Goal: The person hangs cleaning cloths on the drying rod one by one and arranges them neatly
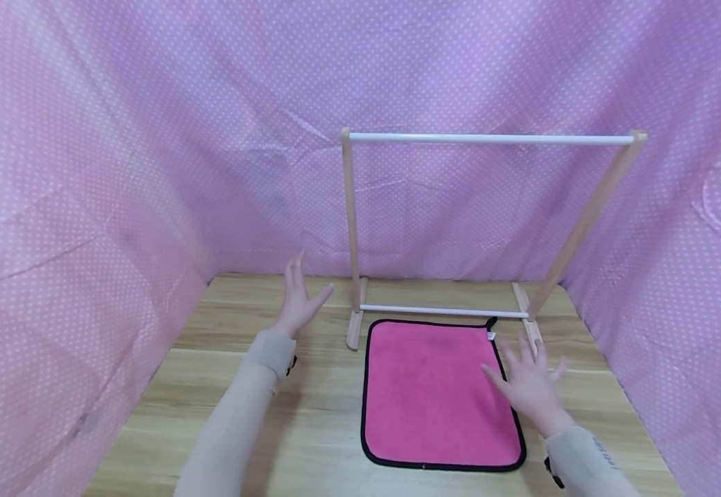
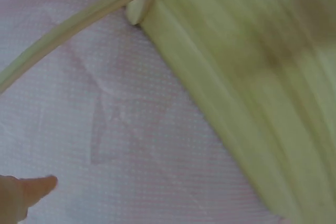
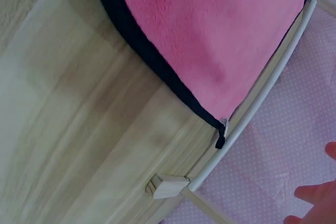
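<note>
A pink square towel (image 1: 441, 397) with black edging lies flat on the wooden table, a black loop (image 1: 491, 323) and a white tag at its far right corner. My right hand (image 1: 530, 386) hovers over the towel's right edge, fingers spread, holding nothing. To the left of the towel my left hand (image 1: 296, 300) is raised over the table with its thumb held apart from the fingers. In the left wrist view just a fingertip (image 2: 39, 188) of it shows. The right wrist view shows the towel's loop corner (image 3: 220, 135) close to the lower white bar (image 3: 257, 103).
Behind the towel stands a wooden rack (image 1: 352, 221) with a white top bar (image 1: 490, 139), a lower bar and feet on the table (image 1: 317, 428). Pink dotted curtains (image 1: 261, 138) enclose the back and both sides.
</note>
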Available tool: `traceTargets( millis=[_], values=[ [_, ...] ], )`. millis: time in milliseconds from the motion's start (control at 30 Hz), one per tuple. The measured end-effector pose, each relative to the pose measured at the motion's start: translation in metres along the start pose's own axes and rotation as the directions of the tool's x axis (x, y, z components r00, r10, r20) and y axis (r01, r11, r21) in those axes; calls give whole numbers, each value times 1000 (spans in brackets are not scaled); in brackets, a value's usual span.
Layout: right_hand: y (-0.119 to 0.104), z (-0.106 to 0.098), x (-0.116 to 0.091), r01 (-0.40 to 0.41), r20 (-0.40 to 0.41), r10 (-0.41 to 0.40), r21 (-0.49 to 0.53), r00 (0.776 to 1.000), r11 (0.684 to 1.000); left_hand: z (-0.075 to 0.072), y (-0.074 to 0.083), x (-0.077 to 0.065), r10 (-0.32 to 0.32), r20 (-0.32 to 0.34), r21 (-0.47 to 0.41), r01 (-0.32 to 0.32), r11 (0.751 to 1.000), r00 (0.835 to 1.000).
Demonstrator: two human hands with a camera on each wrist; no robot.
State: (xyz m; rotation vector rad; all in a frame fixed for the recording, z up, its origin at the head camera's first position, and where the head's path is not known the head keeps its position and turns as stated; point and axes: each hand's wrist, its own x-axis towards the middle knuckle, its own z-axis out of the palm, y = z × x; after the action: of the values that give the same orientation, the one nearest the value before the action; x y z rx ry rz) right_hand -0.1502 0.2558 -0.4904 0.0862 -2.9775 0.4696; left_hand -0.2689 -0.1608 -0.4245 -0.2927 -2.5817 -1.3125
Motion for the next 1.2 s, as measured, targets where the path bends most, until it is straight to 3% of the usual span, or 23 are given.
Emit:
traceTargets(
  millis=[167,333,700,867,1200],
  values=[
    [-2,12,1,39,-71,-40,-17,997,999,0,17,23,50,-19,-100,-51,994,999],
    [-8,26,0,49,-77,-53,-52,996,997,4,31,43,93,-47,-189,-100,977,995],
    [-25,45,-2,76,31,-76,1,997,997,10,49,73,52,-28,-283,-58,957,998],
    [-30,50,-6,101,64,-101,3,993,995,10,55,84,30,34,-316,-17,949,999],
    [-41,65,-2,135,222,-150,82,964,988,3,73,101,42,80,-308,-15,951,996]
  ],
)
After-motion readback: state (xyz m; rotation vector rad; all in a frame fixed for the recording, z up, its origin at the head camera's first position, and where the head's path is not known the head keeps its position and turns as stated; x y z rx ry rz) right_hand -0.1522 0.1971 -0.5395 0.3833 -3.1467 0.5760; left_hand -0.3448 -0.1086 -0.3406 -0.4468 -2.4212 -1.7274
